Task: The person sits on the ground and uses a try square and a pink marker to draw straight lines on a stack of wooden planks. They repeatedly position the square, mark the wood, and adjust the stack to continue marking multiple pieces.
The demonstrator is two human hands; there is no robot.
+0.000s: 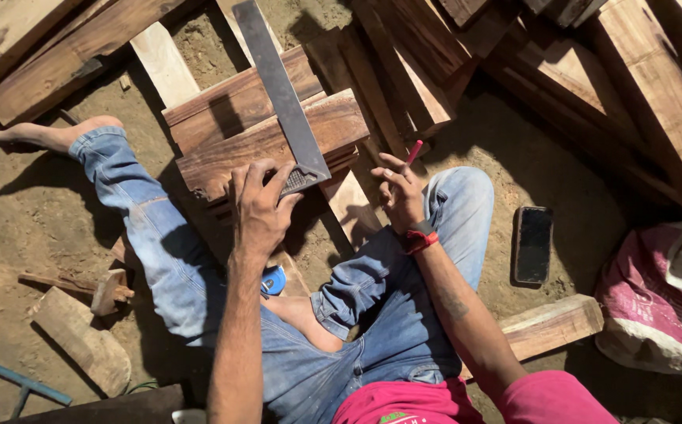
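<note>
Head view: I sit on bare dirt with my legs spread, jeans [160,251] on, a stack of dark planks [278,141] between my knees. My left hand [261,206] lies at the stack's 6 o'clock edge, fingers curled down over the thick stock of a steel square [282,94], pinning it against the top plank. The square's long blade runs from my fingers toward 11 o'clock, flat across the wood and out past its far edge. My right hand [400,196] is just off the stack at 3 o'clock, above my right knee, fingers pinched shut on a red pencil [415,151] whose tip points up toward 1 o'clock; it does not touch the wood. A red band [419,239] circles that wrist.

A blue tape measure [272,280] peeks out beside my left forearm, at 6 o'clock of the stack. A black phone [532,243] lies flat on the dirt at 3 o'clock of my right knee, well apart from the hand. A short pale block [553,323] lies at 5 o'clock of the stack, under my right forearm. A pink sack [655,314] sits at the frame's 4 o'clock edge. More timber is piled across the top of the frame.
</note>
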